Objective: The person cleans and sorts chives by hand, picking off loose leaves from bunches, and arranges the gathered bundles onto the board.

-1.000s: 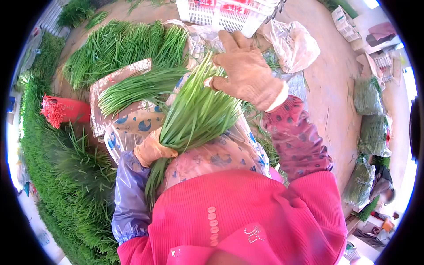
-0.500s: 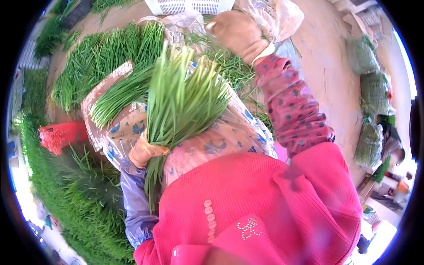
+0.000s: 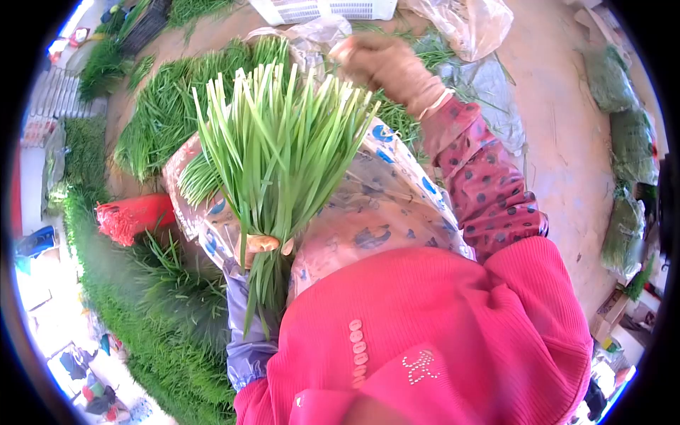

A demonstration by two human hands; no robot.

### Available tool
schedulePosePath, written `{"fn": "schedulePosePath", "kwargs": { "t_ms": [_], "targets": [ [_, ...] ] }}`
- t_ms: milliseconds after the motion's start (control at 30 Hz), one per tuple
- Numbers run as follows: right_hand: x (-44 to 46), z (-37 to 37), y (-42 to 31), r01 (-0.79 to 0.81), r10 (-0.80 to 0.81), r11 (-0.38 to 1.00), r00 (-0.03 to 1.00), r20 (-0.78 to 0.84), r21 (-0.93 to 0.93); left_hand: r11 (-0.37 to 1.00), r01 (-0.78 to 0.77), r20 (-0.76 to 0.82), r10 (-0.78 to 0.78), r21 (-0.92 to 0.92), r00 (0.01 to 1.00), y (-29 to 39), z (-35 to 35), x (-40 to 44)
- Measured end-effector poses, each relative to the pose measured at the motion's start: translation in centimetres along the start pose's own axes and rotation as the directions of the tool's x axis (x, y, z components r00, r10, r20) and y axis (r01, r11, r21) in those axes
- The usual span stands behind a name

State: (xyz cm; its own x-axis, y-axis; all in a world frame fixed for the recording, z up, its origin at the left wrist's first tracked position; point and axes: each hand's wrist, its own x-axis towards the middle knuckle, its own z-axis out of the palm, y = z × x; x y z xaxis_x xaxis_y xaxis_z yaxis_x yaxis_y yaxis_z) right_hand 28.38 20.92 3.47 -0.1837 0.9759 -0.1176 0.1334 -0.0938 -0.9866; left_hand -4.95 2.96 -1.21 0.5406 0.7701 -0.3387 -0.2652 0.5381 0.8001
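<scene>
My left hand [image 3: 265,244], in a tan glove, is closed round a thick bunch of garlic chives [image 3: 283,149]. Their pale cut ends point away from me and fan out; the leaf tips hang below my fist. My right hand [image 3: 393,67], also gloved, is raised beyond the pale ends, to the right and apart from the bunch. Motion smears its fingers. Under the bunch, a clear plastic sheet with blue prints [image 3: 375,191] covers my lap. A smaller bundle of chives [image 3: 200,177] lies just left of the held bunch.
A large heap of chives [image 3: 152,131] lies ahead on the left. At the top are a white plastic crate [image 3: 333,10] and a clear plastic bag [image 3: 471,25]. A red bundle [image 3: 138,212] sits left. Bagged greens [image 3: 632,145] line the right side.
The bunch has turned more upright and spread wider, now facing me squarely. My right hand stays raised near the cut ends, its fingers more blurred. The whole view has shifted slightly.
</scene>
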Motion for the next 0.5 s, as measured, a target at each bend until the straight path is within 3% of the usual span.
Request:
{"fn": "schedulePosePath", "kwargs": {
  "t_ms": [33, 67, 100, 133, 167, 233, 267, 333, 367, 433, 467, 500],
  "targets": [
    [0.5, -0.6, 0.4, 0.071, -0.065, 0.996, 0.992, -0.104, 0.051, 1.0, -0.011, -0.002, 0.011, -0.007, 1.0, 0.0, -0.1, -0.1],
    [0.6, -1.5, 0.5, 0.048, -0.017, 0.99, 0.974, -0.226, 0.129, 1.0, -0.025, -0.002, 0.025, -0.01, 1.0, 0.1, -0.2, -0.2],
    [1.8, -3.1, 2.5, 0.102, -0.049, 0.946, 0.983, -0.177, 0.307, 0.999, -0.041, 0.002, 0.041, -0.022, 0.999, 0.0, -0.2, -0.3],
    [0.1, -3.3, 0.5, 0.084, -0.055, 0.969, 0.99, -0.128, 0.233, 0.997, -0.062, -0.004, 0.062, -0.035, 0.998, 0.0, -0.3, -0.5],
    [1.3, -4.6, 3.3, 0.073, -0.084, 0.955, 0.996, 0.027, 0.288, 0.995, -0.083, -0.005, 0.083, -0.053, 0.997, -0.2, -0.4, -0.6],
    [-0.9, -3.5, 2.7, 0.04, -0.032, 0.999, 0.976, 0.216, -0.036, 0.985, -0.141, 0.009, 0.142, -0.099, 0.99, -0.6, -0.6, -0.5],
    [-1.3, -2.4, 2.8, 0.044, -0.035, 0.999, 0.971, 0.236, -0.031, 0.98, -0.162, 0.013, 0.164, -0.116, 0.986, -0.8, -0.7, -0.4],
    [-2.2, -1.2, 4.1, -0.054, 0.094, 0.994, 0.874, 0.477, -0.097, 0.973, -0.186, 0.022, 0.191, -0.136, 0.981, -1.2, -1.0, 0.3],
    [-2.3, -0.5, 5.3, -0.055, 0.062, 0.998, 0.901, 0.429, -0.027, 0.973, -0.198, 0.035, 0.204, -0.12, 0.978, -1.1, -1.1, 0.7],
    [-2.6, -0.2, 5.3, -0.175, 0.154, 0.985, 0.857, 0.492, -0.003, 0.962, -0.243, 0.094, 0.256, -0.127, 0.962, -0.8, -1.4, 1.2],
    [-2.7, 0.1, 5.4, -0.168, 0.144, 0.986, 0.851, 0.504, 0.003, 0.93, -0.26, 0.177, 0.311, -0.261, 0.934, -0.6, -1.3, 1.4],
    [-2.8, 0.4, 5.7, -0.243, 0.206, 0.97, 0.783, 0.588, -0.016, 0.882, -0.262, 0.249, 0.376, -0.391, 0.893, -0.4, -1.4, 1.7]
  ]
}}
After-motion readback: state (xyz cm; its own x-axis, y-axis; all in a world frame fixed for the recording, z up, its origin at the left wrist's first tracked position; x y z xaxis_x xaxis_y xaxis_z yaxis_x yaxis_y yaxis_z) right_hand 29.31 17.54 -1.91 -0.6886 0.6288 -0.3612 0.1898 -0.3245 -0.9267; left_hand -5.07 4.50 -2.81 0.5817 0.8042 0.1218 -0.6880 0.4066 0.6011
